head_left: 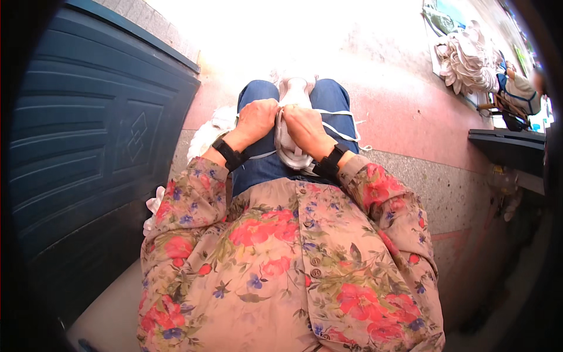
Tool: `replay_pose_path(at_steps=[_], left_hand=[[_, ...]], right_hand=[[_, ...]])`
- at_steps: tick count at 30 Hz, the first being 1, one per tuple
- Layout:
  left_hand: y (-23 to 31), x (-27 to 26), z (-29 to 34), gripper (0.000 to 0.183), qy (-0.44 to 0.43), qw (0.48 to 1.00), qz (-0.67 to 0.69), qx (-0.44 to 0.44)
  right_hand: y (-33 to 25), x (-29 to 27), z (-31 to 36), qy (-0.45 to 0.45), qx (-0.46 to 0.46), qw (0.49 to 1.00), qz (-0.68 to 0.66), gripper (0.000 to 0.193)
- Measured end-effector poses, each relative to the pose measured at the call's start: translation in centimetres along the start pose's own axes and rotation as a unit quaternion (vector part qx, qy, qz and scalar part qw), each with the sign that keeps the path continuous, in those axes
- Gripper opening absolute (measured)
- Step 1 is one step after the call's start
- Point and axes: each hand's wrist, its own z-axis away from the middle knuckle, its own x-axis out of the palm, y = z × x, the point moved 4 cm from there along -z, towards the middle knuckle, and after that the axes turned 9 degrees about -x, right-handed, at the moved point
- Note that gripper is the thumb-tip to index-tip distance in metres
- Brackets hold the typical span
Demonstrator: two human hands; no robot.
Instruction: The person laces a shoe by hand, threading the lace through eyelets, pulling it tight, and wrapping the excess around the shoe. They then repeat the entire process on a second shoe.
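Observation:
A white shoe point(288, 154) lies lengthwise in my lap between my blue-jeaned thighs, its rounded opening toward my body. My left hand point(258, 119) is closed with its fingertips pinching at the shoe's upper. Over the shoe's right side, my right hand point(304, 128) is closed as well, its knuckles almost touching the left ones. A white shoelace point(332, 112) trails loosely across my right thigh. What exactly sits between the fingertips is hidden by the hands. Each wrist wears a black band.
A dark blue panelled door or cabinet point(105, 111) stands close on my left. White items point(208, 136) are heaped beside my left thigh. Far right, a pile of white shoes point(469, 58) lies near another person point(522, 94). A dark ledge point(507, 146) juts in below them.

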Motion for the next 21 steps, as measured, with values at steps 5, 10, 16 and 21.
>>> replay_pose_path(at_steps=[5,10,16,21], left_hand=[[0.5,-0.6,0.1,0.021,-0.032,0.999,-0.007,0.01],[1.2,-0.8,0.8,0.024,-0.112,0.985,0.029,-0.125],[1.4,-0.8,0.6,0.027,-0.066,0.985,-0.035,-0.157],[0.7,-0.6,0.8,0.023,-0.066,0.985,0.004,-0.161]], right_hand=[[0.0,0.1,-0.4,0.002,0.033,0.999,-0.031,0.007],[1.4,0.6,-0.2,-0.052,0.165,0.978,-0.115,0.015],[2.0,0.9,-0.2,-0.079,0.155,0.967,-0.186,0.019],[1.5,1.1,-0.1,-0.061,0.108,0.983,-0.139,0.015]])
